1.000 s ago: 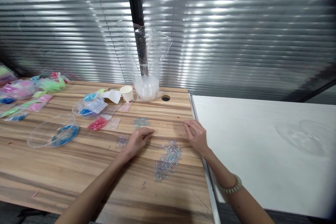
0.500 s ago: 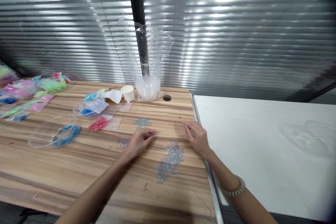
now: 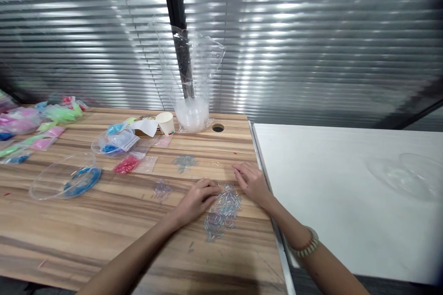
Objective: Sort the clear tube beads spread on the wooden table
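My left hand (image 3: 199, 199) reaches the upper left edge of a loose pile of clear, iridescent tube beads (image 3: 225, 209). Its thumb and fingers are closed together at the beads, and what they hold, if anything, is too small to make out. Just right of and above that pile, my right hand (image 3: 252, 183) rests near the table with its fingertips pinched. Whatever sits in that pinch cannot be made out. Farther back lies a small grey-green bead pile (image 3: 185, 162). A small purplish bead pile (image 3: 162, 190) is left of my left hand. A few loose beads (image 3: 215, 163) lie between.
On the wooden table (image 3: 104, 235) are a clear dish with blue beads (image 3: 82, 180), a bag of red beads (image 3: 126, 164), a paper cup (image 3: 165, 123) and bagged plastic bowls (image 3: 192, 114). Colourful bags (image 3: 62, 113) crowd the far left. Clear lids (image 3: 401, 173) lie on the white table (image 3: 328, 221).
My left hand has moved right and nearer, from beside the grey-green pile to the edge of the big bead pile. My right hand has shifted slightly left and nearer.
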Action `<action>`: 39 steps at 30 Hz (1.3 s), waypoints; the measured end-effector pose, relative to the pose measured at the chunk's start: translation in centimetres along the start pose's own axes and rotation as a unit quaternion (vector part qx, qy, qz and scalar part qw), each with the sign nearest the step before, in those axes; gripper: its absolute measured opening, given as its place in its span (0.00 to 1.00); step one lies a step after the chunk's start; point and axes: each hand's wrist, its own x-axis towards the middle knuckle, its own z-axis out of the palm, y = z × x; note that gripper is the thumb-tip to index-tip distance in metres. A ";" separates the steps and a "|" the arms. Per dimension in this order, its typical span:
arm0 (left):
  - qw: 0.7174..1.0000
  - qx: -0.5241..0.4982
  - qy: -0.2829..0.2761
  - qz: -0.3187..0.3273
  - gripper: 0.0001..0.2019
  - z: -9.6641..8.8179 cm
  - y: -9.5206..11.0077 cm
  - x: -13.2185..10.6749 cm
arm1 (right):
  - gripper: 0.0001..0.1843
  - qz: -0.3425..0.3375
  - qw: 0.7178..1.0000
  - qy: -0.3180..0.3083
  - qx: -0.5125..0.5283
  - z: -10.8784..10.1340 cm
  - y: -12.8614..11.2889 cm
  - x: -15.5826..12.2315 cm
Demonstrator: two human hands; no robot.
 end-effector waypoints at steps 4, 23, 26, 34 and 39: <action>1.000 -0.005 0.010 -0.014 0.10 0.2 -0.5 0.0 | 0.11 0.004 1.000 0.006 0.008 -0.1 0.1 0.1; 0.999 -0.028 0.026 -0.023 0.08 0.4 -1.3 -0.1 | 0.12 -0.033 0.996 -0.076 0.016 -0.1 0.4 -0.2; 0.999 -0.029 0.038 -0.026 0.07 0.3 -1.4 -0.2 | 0.12 -0.029 0.997 -0.069 0.012 -0.1 0.9 -0.3; 0.998 -0.021 0.061 -0.025 0.07 0.1 -1.5 0.0 | 0.12 -0.019 0.999 -0.049 0.006 -0.3 1.4 -0.1; 0.998 -0.005 0.067 -0.011 0.10 0.1 -1.7 0.0 | 0.12 -0.009 0.999 -0.051 0.012 -0.5 1.1 0.1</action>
